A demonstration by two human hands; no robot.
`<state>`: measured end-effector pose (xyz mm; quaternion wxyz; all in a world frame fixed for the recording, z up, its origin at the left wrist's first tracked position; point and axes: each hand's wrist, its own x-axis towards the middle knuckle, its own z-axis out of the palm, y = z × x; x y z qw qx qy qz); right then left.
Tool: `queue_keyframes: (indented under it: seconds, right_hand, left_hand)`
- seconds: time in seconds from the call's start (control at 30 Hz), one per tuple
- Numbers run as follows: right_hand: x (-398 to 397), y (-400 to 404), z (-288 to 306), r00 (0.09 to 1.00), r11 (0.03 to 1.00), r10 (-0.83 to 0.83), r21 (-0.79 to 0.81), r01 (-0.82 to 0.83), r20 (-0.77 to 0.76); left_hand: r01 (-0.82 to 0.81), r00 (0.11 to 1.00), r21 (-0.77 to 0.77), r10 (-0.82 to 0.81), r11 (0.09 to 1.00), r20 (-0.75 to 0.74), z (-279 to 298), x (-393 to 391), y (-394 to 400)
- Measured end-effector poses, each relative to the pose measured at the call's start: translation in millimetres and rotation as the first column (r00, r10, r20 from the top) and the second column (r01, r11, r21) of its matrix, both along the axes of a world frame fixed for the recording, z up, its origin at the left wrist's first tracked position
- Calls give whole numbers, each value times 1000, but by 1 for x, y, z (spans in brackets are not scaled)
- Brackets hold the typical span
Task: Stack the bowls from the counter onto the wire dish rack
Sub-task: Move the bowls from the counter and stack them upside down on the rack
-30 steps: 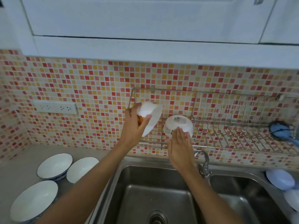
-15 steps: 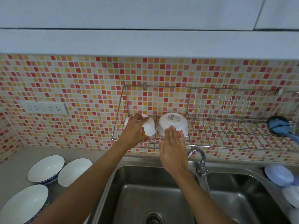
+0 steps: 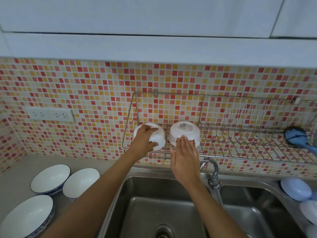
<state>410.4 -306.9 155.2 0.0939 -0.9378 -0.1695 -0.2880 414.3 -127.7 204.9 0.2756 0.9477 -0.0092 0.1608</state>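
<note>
A wire dish rack (image 3: 223, 152) hangs on the tiled wall above the sink. Two small white bowls sit upside down on its left end. My left hand (image 3: 144, 143) grips the left bowl (image 3: 159, 138) from above. My right hand (image 3: 185, 157) lies flat with fingers together, its fingertips touching the front of the right bowl (image 3: 185, 133), which has a label on its base. Three blue-rimmed white bowls stand upright on the counter at the lower left: one at the back left (image 3: 50, 179), one beside it (image 3: 80, 182), and a larger one nearest me (image 3: 27, 215).
A steel double sink (image 3: 154, 203) lies below the rack, with a tap (image 3: 212, 170) between the basins. A blue brush (image 3: 296, 136) rests at the rack's right end. Pale lids or dishes (image 3: 295, 189) sit at the right. A wall socket (image 3: 49, 114) is at the left.
My left hand has brought the white bowl down from a tilted hold onto the rack's left end, upside down. My right hand has stayed against the other bowl.
</note>
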Motion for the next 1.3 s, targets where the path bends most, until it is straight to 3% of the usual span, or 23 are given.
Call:
queue_keyframes:
  seconds: [0.2,0.4,0.63,0.73,0.87,1.03,1.17,1.3]
  right_hand:
    - [0,0,-1,1000,1000,-6,8,6,20]
    - [3,0,-11,990,992,21,117,-38,139]
    - [9,0,-22,965,982,60,156,-103,254]
    - [9,-2,-22,954,969,101,188,-158,283]
    - [0,-4,-18,949,956,145,209,-208,279]
    - [-2,-9,-23,958,980,135,111,-167,253]
    - [2,-17,-33,936,974,173,87,-208,307]
    - [-2,-19,-32,955,975,162,112,-194,250]
  left_hand:
    - [-53,992,267,19,962,126,-19,-30,-1]
    - [14,999,442,-27,897,22,-31,-47,8]
    - [95,994,378,-65,921,-92,-23,-29,11]
    - [96,992,416,-53,904,-113,-20,-16,9]
    - [88,996,487,-66,869,-61,-23,-9,9]
    - [-15,997,469,-20,883,69,-27,-19,4]
    - [-58,997,425,26,903,79,-30,-24,2]
    - [-47,998,446,27,894,51,-30,-21,4]
